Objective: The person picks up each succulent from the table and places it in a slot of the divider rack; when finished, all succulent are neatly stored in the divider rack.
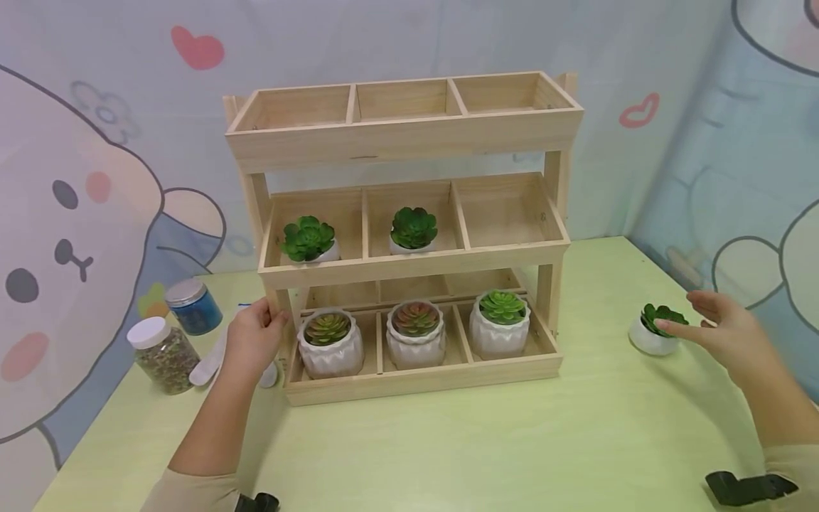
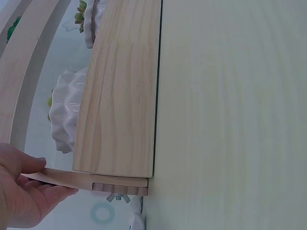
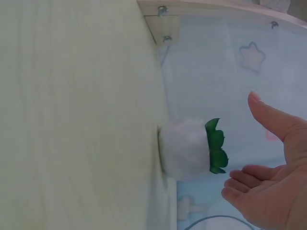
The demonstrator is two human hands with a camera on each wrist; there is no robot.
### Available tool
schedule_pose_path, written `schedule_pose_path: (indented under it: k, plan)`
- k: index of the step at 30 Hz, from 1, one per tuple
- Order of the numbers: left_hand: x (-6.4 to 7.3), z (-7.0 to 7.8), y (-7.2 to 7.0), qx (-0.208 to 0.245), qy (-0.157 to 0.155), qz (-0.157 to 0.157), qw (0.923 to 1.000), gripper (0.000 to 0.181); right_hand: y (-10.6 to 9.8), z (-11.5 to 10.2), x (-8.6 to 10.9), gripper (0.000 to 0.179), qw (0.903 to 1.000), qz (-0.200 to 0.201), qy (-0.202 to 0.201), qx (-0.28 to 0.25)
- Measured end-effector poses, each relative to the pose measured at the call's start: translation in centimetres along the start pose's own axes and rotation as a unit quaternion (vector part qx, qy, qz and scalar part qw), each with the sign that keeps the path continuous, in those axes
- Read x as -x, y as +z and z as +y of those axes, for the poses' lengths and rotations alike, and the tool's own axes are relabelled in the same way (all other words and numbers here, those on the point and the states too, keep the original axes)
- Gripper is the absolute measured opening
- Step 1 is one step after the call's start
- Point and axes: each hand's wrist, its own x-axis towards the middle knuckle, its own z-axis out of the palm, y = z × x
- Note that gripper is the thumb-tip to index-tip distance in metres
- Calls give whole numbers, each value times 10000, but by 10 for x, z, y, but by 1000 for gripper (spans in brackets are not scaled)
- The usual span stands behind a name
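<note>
A three-tier wooden shelf (image 1: 409,391) stands on the table, each tier split into compartments. My left hand (image 1: 252,338) grips its left upright; in the left wrist view, thumb and fingers pinch the wooden side post (image 2: 67,178). At the far right, my right hand (image 1: 729,334) is held spread beside a small succulent in a white pot (image 1: 652,343), apart from it in the right wrist view. Two dark green succulents (image 1: 308,238) sit in the middle tier's left and centre compartments. Three white ribbed pots with succulents (image 1: 331,355) fill the bottom tier's compartments.
Left of the shelf stand a jar of gravel (image 1: 165,359) with a white lid and a blue jar (image 1: 194,309). A white scoop-like item (image 1: 207,366) lies partly behind my left forearm. A cartoon-printed cloth (image 1: 409,43) hangs behind.
</note>
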Motion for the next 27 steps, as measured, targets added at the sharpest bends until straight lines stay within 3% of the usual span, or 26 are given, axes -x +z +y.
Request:
schedule_pose_path:
  k: [7, 13, 27]
  plan:
    - [1, -1, 1, -17, 43, 0, 10000, 38, 6, 16, -2, 106, 9985, -401, 364, 32]
    - [0, 0, 0, 33, -32, -43, 10000, 39, 7, 26, -8, 95, 9967, -724, 361, -120]
    - [0, 0, 0, 43, 16, -37, 10000, 39, 12, 36, -15, 65, 9985, -539, 4, -107]
